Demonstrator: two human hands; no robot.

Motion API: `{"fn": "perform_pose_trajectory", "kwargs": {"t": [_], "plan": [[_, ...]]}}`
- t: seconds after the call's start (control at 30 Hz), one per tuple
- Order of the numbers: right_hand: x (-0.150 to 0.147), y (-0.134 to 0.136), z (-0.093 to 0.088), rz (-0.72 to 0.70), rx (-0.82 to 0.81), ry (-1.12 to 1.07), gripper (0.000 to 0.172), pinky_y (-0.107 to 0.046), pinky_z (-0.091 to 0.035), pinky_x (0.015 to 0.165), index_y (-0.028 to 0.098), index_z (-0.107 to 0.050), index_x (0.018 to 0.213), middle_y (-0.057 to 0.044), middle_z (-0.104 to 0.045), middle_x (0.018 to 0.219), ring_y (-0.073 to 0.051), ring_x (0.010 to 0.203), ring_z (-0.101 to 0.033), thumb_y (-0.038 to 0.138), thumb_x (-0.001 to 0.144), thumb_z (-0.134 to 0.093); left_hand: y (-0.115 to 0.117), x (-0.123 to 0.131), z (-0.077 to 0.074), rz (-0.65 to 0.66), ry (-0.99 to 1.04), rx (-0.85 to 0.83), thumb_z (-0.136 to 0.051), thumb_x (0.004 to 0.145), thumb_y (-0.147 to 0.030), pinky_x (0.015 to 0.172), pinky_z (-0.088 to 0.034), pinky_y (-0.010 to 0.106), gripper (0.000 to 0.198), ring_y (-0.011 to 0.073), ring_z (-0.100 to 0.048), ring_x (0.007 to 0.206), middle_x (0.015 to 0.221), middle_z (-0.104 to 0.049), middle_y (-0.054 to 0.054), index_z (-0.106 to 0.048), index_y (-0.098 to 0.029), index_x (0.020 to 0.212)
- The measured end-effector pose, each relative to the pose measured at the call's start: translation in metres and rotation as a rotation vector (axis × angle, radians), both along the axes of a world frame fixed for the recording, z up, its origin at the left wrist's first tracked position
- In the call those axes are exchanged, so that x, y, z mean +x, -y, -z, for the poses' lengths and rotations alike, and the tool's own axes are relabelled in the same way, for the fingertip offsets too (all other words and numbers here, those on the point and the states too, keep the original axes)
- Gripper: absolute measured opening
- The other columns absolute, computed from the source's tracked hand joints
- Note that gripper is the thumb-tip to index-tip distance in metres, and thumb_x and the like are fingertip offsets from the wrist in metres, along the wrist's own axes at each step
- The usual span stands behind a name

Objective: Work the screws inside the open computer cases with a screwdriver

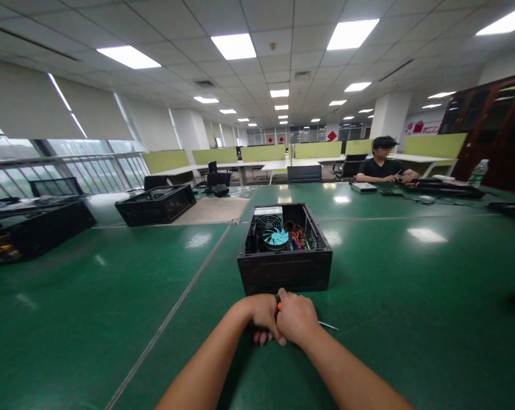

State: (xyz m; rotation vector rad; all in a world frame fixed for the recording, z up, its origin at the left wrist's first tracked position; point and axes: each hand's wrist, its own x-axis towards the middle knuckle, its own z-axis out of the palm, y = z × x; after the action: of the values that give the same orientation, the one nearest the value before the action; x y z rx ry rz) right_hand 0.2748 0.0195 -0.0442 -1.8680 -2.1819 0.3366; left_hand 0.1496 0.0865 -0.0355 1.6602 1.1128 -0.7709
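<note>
An open black computer case (285,273) lies on the green table (197,319), with a light-blue fan (276,236) and coloured cables (298,234) inside. Just in front of its near wall, my two hands meet. My right hand (297,318) is closed around a screwdriver (328,326); a bit of its orange handle shows between the hands, and its metal shaft points out to the right. My left hand (265,318) presses against the right one with fingers curled; what it holds, if anything, is hidden.
Further black computer cases stand at the left (48,228) and back left (155,208), beside a beige mat (215,210). Across the table at the right sits a person (381,165), near a white box (364,187), cables and a plastic bottle (478,173).
</note>
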Motion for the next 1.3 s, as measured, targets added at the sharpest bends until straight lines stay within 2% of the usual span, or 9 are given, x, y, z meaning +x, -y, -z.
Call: {"fn": "perform_pose_trajectory", "kwargs": {"t": [0.47, 0.57, 0.63, 0.7, 0.8, 0.87, 1.03, 1.17, 1.3], "plan": [[0.004, -0.001, -0.003, 0.036, -0.019, -0.080, 0.039, -0.040, -0.048, 0.075, 0.017, -0.060, 0.113, -0.014, -0.073, 0.093, -0.032, 0.090, -0.069, 0.021, 0.074, -0.060, 0.011, 0.007, -0.011, 0.048, 0.016, 0.081, -0.065, 0.093, -0.034, 0.059, -0.056, 0.027, 0.023, 0.0105, -0.062, 0.059, 0.071, -0.064, -0.002, -0.064, -0.011, 0.086], [0.006, -0.002, -0.005, 0.009, -0.056, -0.097, 0.029, -0.041, -0.049, 0.078, 0.016, -0.061, 0.107, -0.012, -0.071, 0.093, -0.029, 0.090, -0.067, 0.025, 0.080, -0.062, 0.026, 0.006, -0.030, 0.095, 0.056, 0.224, -0.076, 0.081, -0.037, 0.060, -0.058, 0.031, 0.028, 0.0155, -0.066, 0.059, 0.065, -0.065, 0.001, -0.066, -0.011, 0.077], [0.013, -0.004, -0.008, -0.049, -0.097, -0.124, 0.025, -0.041, -0.050, 0.080, 0.015, -0.061, 0.106, -0.008, -0.068, 0.096, -0.025, 0.090, -0.065, 0.031, 0.087, -0.062, 0.040, 0.004, -0.055, 0.132, 0.112, 0.439, -0.086, 0.066, -0.036, 0.066, -0.059, 0.039, 0.030, 0.0244, -0.070, 0.067, 0.067, -0.069, 0.006, -0.069, -0.012, 0.074], [0.026, -0.005, -0.014, -0.154, -0.153, -0.166, 0.022, -0.037, -0.051, 0.077, 0.015, -0.063, 0.100, -0.004, -0.066, 0.094, -0.020, 0.085, -0.064, 0.034, 0.090, -0.063, 0.051, 0.003, -0.084, 0.150, 0.204, 0.707, -0.084, 0.064, -0.035, 0.080, -0.056, 0.042, 0.030, 0.0298, -0.071, 0.085, 0.083, -0.073, 0.009, -0.073, -0.016, 0.085], [0.054, 0.002, -0.033, -0.293, -0.210, -0.231, 0.015, -0.028, -0.048, 0.066, 0.016, -0.063, 0.091, 0.000, -0.065, 0.083, -0.015, 0.073, -0.061, 0.028, 0.085, -0.069, 0.050, 0.009, -0.118, 0.099, 0.313, 1.053, -0.056, 0.091, -0.041, 0.097, -0.047, 0.036, 0.034, 0.0238, -0.063, 0.112, 0.118, -0.069, 0.006, -0.064, -0.025, 0.121], [0.075, 0.015, -0.054, -0.315, -0.188, -0.275, 0.014, -0.026, -0.044, 0.062, 0.017, -0.062, 0.092, 0.000, -0.063, 0.078, -0.015, 0.069, -0.058, 0.026, 0.084, -0.068, 0.038, 0.018, -0.126, 0.050, 0.286, 1.206, -0.049, 0.095, -0.043, 0.100, -0.045, 0.036, 0.041, 0.0248, -0.059, 0.119, 0.127, -0.064, 0.010, -0.057, -0.023, 0.130], [0.126, 0.061, -0.125, -0.306, -0.026, -0.518, 0.022, -0.026, -0.047, 0.066, 0.021, -0.053, 0.109, 0.001, -0.061, 0.084, -0.015, 0.073, -0.059, 0.038, 0.095, -0.054, 0.025, 0.032, -0.123, 0.038, 0.122, 1.371, -0.066, 0.081, -0.055, 0.084, -0.051, 0.046, 0.049, 0.0375, -0.066, 0.099, 0.102, -0.071, 0.018, -0.068, -0.013, 0.106], [0.152, 0.094, -0.167, -0.182, 0.347, -0.849, 0.027, -0.025, -0.055, 0.075, 0.024, -0.060, 0.107, -0.002, -0.066, 0.098, -0.017, 0.087, -0.066, 0.040, 0.087, -0.068, 0.078, 0.022, -0.132, 0.177, 0.118, 1.338, -0.073, 0.074, -0.051, 0.074, -0.054, 0.041, 0.038, 0.0337, -0.070, 0.084, 0.086, -0.073, 0.011, -0.071, -0.018, 0.092], [0.148, 0.104, -0.184, -0.132, 0.522, -0.702, 0.030, -0.023, -0.056, 0.078, 0.031, -0.062, 0.116, 0.000, -0.069, 0.107, -0.017, 0.091, -0.068, 0.037, 0.087, -0.069, 0.149, 0.012, -0.133, 0.476, 0.162, 1.206, -0.074, 0.076, -0.035, 0.053, -0.049, 0.033, 0.018, 0.0263, -0.068, 0.060, 0.069, -0.071, 0.005, -0.069, -0.018, 0.080]]}}
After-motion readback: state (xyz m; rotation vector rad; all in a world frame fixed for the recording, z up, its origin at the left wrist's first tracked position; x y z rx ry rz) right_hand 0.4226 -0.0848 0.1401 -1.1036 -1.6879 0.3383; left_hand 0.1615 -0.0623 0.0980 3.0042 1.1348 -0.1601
